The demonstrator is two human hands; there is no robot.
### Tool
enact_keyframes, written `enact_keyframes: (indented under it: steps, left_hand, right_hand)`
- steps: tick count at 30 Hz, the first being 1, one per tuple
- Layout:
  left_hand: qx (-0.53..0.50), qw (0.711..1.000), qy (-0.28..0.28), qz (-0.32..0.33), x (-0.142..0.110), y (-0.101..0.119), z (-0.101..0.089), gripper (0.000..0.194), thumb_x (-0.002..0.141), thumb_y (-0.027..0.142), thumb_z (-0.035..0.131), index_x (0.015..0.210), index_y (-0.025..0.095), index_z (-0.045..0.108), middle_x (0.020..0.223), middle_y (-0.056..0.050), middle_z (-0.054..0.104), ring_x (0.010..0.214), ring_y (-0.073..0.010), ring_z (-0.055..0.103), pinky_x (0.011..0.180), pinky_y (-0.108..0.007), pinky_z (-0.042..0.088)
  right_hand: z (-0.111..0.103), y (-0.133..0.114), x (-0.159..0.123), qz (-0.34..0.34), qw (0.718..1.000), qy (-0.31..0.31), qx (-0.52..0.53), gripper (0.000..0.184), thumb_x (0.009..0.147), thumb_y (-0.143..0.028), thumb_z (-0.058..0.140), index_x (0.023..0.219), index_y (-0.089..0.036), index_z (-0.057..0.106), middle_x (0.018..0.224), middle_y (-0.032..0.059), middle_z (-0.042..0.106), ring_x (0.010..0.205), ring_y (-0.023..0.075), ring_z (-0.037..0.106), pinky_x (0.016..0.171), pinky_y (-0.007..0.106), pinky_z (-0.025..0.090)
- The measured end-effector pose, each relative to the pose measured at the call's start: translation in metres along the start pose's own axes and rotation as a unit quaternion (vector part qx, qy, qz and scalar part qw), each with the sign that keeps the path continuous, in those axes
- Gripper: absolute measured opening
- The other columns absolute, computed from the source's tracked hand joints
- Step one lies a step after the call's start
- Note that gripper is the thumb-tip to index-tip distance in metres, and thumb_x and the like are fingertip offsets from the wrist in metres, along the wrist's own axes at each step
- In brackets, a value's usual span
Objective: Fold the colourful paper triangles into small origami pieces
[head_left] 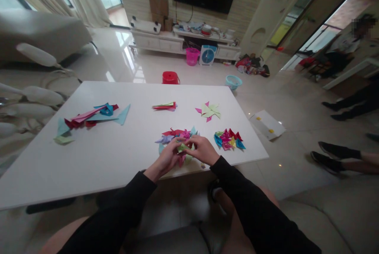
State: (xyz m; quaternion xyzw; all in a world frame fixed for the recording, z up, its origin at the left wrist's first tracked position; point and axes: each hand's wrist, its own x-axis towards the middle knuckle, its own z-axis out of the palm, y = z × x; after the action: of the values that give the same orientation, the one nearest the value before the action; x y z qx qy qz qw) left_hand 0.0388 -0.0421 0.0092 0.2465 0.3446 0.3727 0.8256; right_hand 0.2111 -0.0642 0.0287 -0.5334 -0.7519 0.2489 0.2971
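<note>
A small light-green folded paper (182,148) is pinched between my two hands, just above the near edge of the white table. My left hand (166,157) grips it from the left, and my right hand (203,149) holds it from the right, fingers closed. Its exact shape is partly hidden by the fingers. Beneath and behind my hands lies a pile of colourful origami pieces (174,132), in red, pink, purple and blue. To the right of my right hand sits another cluster of small folded papers (227,139).
On the white table (118,159), long folded papers (91,116) lie at the left, a stack of paper strips (164,106) at the back middle, and green and pink pieces (209,111) at the back right. A red bucket (170,77) and a blue basket (233,82) stand beyond.
</note>
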Motion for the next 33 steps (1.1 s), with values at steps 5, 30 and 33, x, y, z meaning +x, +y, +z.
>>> enact_keyframes:
  steps: [5,30,33]
  left_hand:
    - [0.037,0.999,-0.007,-0.007,0.002,-0.008,-0.002,0.026,0.075,0.021,0.073,0.099,0.017,0.064,0.093,-0.006,0.069,0.075,-0.0162,0.066,0.065,-0.026,0.052]
    - [0.163,0.984,0.017,0.065,0.004,0.045,-0.016,0.026,0.071,0.027,0.074,0.093,0.015,0.068,0.103,-0.01,0.07,0.092,-0.023,0.07,0.075,-0.031,0.055]
    - [0.169,0.984,0.018,0.062,0.002,0.047,-0.018,0.026,0.071,0.028,0.074,0.093,0.016,0.068,0.105,-0.01,0.071,0.091,-0.0226,0.07,0.075,-0.031,0.055]
  right_hand:
    - [0.005,-0.001,0.0,0.012,0.999,-0.012,-0.038,0.003,0.083,-0.02,0.076,0.085,-0.02,0.075,0.084,0.0015,0.063,0.077,0.0151,0.058,0.071,0.027,0.041]
    - [-0.117,0.147,-0.111,0.395,0.886,-0.065,-0.233,0.008,0.064,-0.012,0.082,0.064,-0.016,0.075,0.067,0.0062,0.071,0.069,0.0189,0.063,0.069,0.031,0.046]
    - [-0.109,0.156,-0.108,0.42,0.87,-0.07,-0.249,0.009,0.062,-0.013,0.083,0.066,-0.018,0.077,0.072,0.0062,0.073,0.072,0.0193,0.066,0.071,0.028,0.047]
